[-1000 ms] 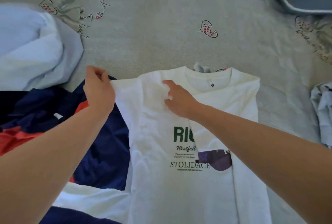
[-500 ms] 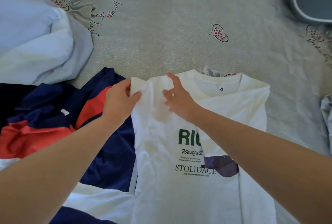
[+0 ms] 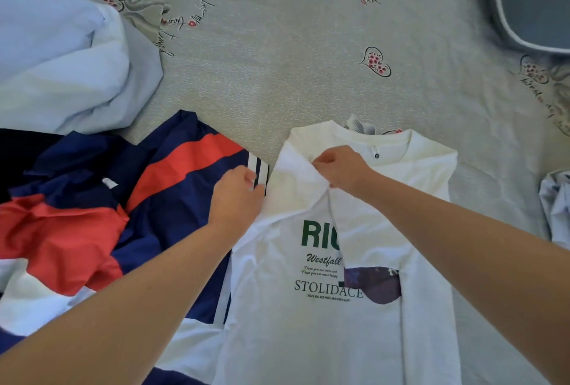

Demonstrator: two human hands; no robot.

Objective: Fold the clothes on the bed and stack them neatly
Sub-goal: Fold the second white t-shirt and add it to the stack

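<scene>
- The white T-shirt (image 3: 308, 338) lies face up on the grey patterned bedspread (image 3: 277, 60), its collar pointing away from the person.
- The right hand (image 3: 342, 170) pinches the folded-in sleeve fabric just left of the collar.
- The left hand (image 3: 236, 196), fingers curled, grips the shirt's left edge, beside the navy-and-red garment (image 3: 92, 199).

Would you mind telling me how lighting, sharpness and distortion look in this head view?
Head view: soft, even light without hard shadows; the white T-shirt is bright, nearly washed out around its collar; its print reads sharply; the hands, left and right, look only slightly soft; wide-angle stretch enlarges the forearms toward the bottom corners.
</scene>
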